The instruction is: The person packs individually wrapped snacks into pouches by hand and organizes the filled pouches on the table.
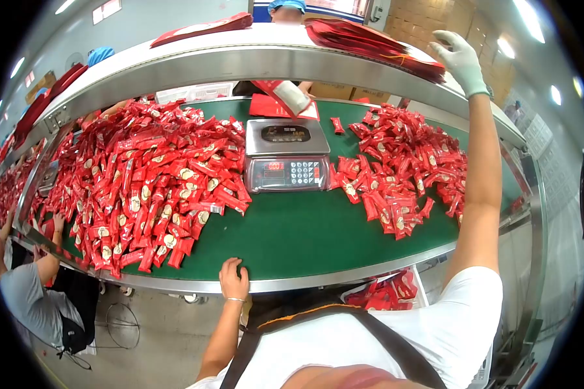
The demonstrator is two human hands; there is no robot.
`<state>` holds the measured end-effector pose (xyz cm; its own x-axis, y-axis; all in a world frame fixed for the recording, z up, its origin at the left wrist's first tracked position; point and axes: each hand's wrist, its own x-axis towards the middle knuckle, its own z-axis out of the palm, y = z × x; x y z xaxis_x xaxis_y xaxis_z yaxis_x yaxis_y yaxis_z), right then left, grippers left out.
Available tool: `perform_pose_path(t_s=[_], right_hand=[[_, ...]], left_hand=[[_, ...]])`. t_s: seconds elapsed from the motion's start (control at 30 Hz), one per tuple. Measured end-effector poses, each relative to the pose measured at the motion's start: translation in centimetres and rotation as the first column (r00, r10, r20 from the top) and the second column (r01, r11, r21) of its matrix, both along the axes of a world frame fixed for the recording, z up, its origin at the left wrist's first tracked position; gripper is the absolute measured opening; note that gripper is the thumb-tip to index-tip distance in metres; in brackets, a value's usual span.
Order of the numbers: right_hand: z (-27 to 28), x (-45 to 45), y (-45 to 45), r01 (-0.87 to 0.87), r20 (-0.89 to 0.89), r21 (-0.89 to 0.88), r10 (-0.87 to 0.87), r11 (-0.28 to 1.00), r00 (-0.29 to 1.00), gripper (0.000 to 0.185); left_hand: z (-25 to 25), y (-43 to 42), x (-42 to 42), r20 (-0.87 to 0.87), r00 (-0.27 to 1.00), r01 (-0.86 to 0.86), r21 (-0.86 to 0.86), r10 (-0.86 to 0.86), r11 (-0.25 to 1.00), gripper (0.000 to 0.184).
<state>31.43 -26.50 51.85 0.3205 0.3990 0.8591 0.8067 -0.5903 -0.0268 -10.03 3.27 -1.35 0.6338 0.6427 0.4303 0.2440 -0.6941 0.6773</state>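
My left hand (233, 280), bare with a bracelet at the wrist, rests on the metal front edge of the green table (285, 240), fingers loosely bent and nothing visible in them. Raised at the upper right, my right hand (461, 61) wears a white glove; its curved fingers are apart and empty, beside a stack of flat red bags (376, 48) on the upper shelf. A digital scale (287, 174) stands mid-table. Behind its steel plate, another person's hand (305, 87) is near a red and white bag (284, 96).
Heaps of small red packets lie left (156, 175) and right (402, 162) of the scale. The metal shelf (240, 63) spans the table. A white bin (420, 288) with red packaging is below the front edge. A co-worker in grey (36, 305) is at the left.
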Motion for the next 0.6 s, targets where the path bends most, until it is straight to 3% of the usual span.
perform_pose_path(t_s=[0.1,0.17,0.23,0.33,0.43,0.5,0.57,0.6], right_hand=[[-0.4,-0.4,2.6,0.085,0.169,-0.212,-0.049,0.974,0.984,0.034],[-0.5,0.1,4.2,0.046,0.140,-0.277,-0.007,0.960,0.990,0.036],[-0.7,1.2,5.7,0.186,0.172,-0.357,-0.131,0.915,0.976,0.045],[-1.2,3.2,8.2,0.171,0.122,-0.418,-0.132,0.892,0.984,0.060],[-1.0,5.8,10.4,0.063,0.004,-0.470,-0.068,0.881,0.998,0.060],[-0.2,5.7,11.9,0.096,-0.015,-0.555,-0.125,0.827,0.992,0.047],[-1.0,4.2,12.9,0.071,0.109,-0.624,-0.003,0.779,0.994,0.049],[-1.3,3.9,13.4,0.053,0.076,-0.638,-0.006,0.768,0.997,0.049]], left_hand=[[-0.1,-0.1,0.1,-0.007,1.000,-0.011,0.018,0.011,1.000,0.022],[-0.1,-0.3,0.4,0.016,0.999,-0.034,0.016,0.033,0.999,0.022],[-0.6,-0.1,0.2,-0.014,0.999,-0.036,0.049,0.036,0.998,0.020],[-0.2,-0.1,0.7,-0.015,0.998,-0.057,0.058,0.058,0.997,0.018],[-0.1,-0.4,0.4,-0.035,0.998,-0.053,0.070,0.056,0.996,0.017],[-0.1,-0.4,0.5,-0.033,0.998,-0.049,0.082,0.052,0.995,0.016],[-0.9,-0.3,0.6,-0.004,0.999,-0.051,0.136,0.052,0.989,0.015],[-0.6,-0.3,0.6,-0.012,0.998,-0.054,0.121,0.056,0.991,0.015]])
